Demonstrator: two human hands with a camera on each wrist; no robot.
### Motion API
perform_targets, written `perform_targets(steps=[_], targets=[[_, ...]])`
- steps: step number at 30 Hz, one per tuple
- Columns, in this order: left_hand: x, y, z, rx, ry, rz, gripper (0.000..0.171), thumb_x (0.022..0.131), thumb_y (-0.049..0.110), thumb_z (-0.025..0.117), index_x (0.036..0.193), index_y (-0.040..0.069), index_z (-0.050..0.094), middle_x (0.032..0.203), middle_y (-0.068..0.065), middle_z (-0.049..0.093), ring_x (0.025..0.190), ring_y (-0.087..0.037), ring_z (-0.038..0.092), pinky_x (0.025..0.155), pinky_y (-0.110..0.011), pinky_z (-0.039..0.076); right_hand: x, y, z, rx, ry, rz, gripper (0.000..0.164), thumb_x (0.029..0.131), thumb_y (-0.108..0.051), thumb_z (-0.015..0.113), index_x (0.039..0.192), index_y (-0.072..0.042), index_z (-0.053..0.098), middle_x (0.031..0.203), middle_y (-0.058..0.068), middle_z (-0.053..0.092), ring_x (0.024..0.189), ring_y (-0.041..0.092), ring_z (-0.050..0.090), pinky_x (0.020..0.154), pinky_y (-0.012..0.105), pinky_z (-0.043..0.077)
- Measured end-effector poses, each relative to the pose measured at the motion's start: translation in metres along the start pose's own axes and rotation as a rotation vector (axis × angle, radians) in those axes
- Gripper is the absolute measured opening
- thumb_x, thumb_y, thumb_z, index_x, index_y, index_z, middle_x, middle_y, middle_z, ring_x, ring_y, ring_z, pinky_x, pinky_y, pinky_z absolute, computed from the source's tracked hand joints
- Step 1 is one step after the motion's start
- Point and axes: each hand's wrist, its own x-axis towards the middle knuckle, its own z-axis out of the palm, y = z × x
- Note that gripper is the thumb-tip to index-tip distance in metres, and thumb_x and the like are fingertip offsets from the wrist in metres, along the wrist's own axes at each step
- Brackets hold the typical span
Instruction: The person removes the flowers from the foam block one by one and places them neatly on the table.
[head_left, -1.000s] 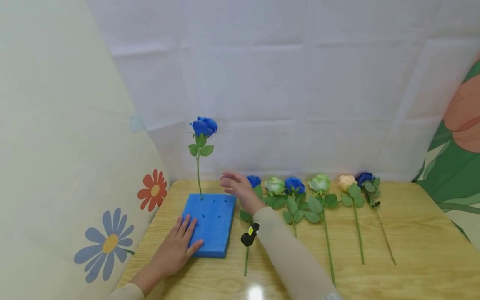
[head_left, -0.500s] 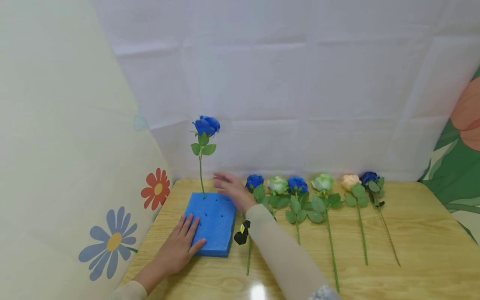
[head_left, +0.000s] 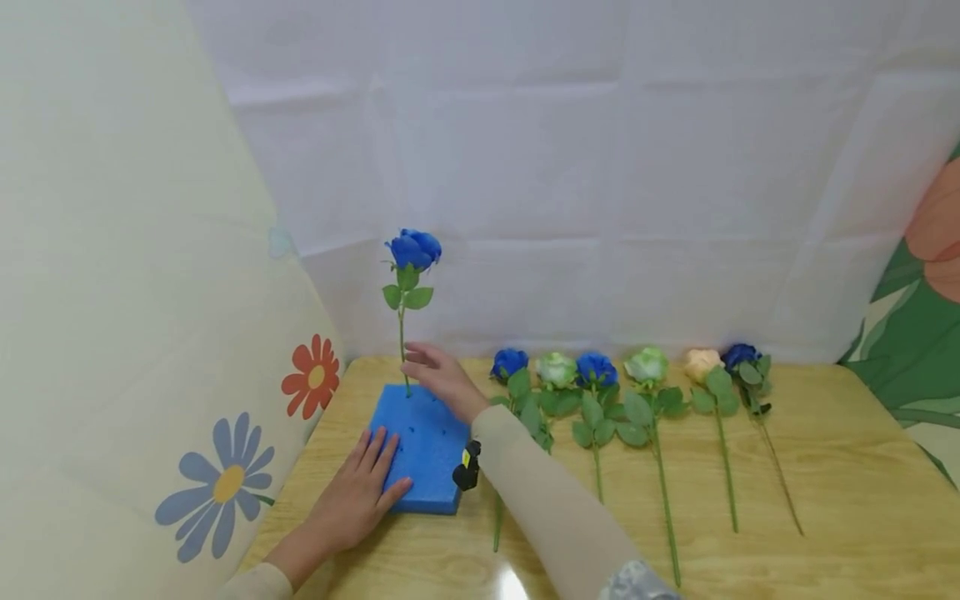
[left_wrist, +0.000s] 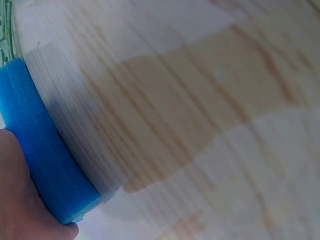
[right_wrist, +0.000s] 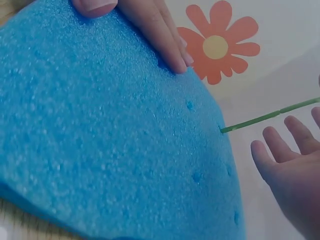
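Note:
A blue foam block (head_left: 427, 467) with small holes in its top lies on the table. One blue rose (head_left: 415, 250) stands upright with its stem in the block's far left part. My left hand (head_left: 352, 500) rests with straight, spread fingers on the block's left side; in the left wrist view, part of this hand (left_wrist: 15, 195) lies against the block's edge. Beside the rose's lower stem is my right hand (head_left: 446, 383), its fingers loosely bent. The right wrist view shows the right hand's fingers (right_wrist: 275, 145) close to the green stem (right_wrist: 270, 115), not wrapped round it.
Several roses lie in a row on the wooden table (head_left: 847, 467): blue (head_left: 510, 364), pale green (head_left: 557, 369), another blue rose (head_left: 596, 367), a second green one (head_left: 647, 365), peach (head_left: 702, 365) and dark blue (head_left: 741, 357). A white cloth (head_left: 510, 167) hangs behind.
My right hand has moved left, from near the lying roses, over the block to the standing rose's stem. The left hand has stayed on the block.

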Motion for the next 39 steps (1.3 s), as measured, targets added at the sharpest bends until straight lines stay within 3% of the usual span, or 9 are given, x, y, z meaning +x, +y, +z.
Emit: perform_targets(steps=[5,11,18,26,33,39], targets=[[0.0,0.001,-0.001,0.012,0.008,0.01,0.078,0.104,0.055,0.044,0.157,-0.001,0.032,0.164,-0.024,0.025,0.153,-0.047,0.014,0.12,-0.061,0.022,0.003,-0.001,0.007,-0.004,0.056,-0.005,0.048,0.1,-0.032,0.066,0.146,-0.024,0.055,0.14,0.002,0.062,0.131,0.022,0.057,0.108,0.045,0.047],[0.0,0.004,-0.003,0.022,0.004,0.007,0.077,0.104,0.055,0.044,0.157,-0.001,0.032,0.164,-0.023,0.025,0.153,-0.046,0.014,0.12,-0.061,0.021,0.009,0.003,0.015,0.036,0.11,-0.035,0.042,0.099,-0.022,0.068,0.141,-0.019,0.061,0.128,0.002,0.07,0.122,0.019,0.063,0.104,0.04,0.051],[0.001,0.007,-0.006,0.014,0.013,0.016,0.076,0.105,0.053,0.046,0.156,-0.001,0.033,0.164,-0.024,0.025,0.153,-0.047,0.014,0.12,-0.06,0.022,0.012,0.004,0.02,0.049,0.184,-0.053,0.025,0.097,-0.016,0.07,0.122,-0.014,0.074,0.117,0.004,0.074,0.105,0.015,0.07,0.093,0.034,0.057],[0.004,0.006,-0.007,0.021,0.006,0.01,0.075,0.105,0.053,0.045,0.157,0.0,0.033,0.164,-0.024,0.025,0.153,-0.046,0.014,0.121,-0.06,0.022,0.014,0.0,0.015,0.08,0.2,-0.017,0.02,0.097,-0.018,0.071,0.115,-0.017,0.078,0.11,-0.004,0.075,0.101,0.01,0.07,0.09,0.032,0.058],[0.004,0.002,-0.003,0.028,-0.029,-0.011,0.079,0.104,0.059,0.041,0.158,0.002,0.031,0.165,-0.022,0.023,0.153,-0.046,0.012,0.121,-0.061,0.021,0.013,-0.016,0.011,0.157,0.151,-0.095,0.026,0.099,-0.017,0.068,0.123,-0.013,0.074,0.11,0.004,0.075,0.105,0.021,0.071,0.092,0.038,0.058],[0.002,0.005,-0.009,0.025,-0.031,-0.014,0.077,0.105,0.056,0.042,0.157,0.0,0.032,0.164,-0.024,0.025,0.152,-0.047,0.014,0.12,-0.061,0.022,0.004,-0.029,0.002,0.05,0.15,-0.097,0.025,0.101,-0.017,0.064,0.124,-0.02,0.074,0.111,0.001,0.072,0.094,0.011,0.07,0.088,0.036,0.06]])
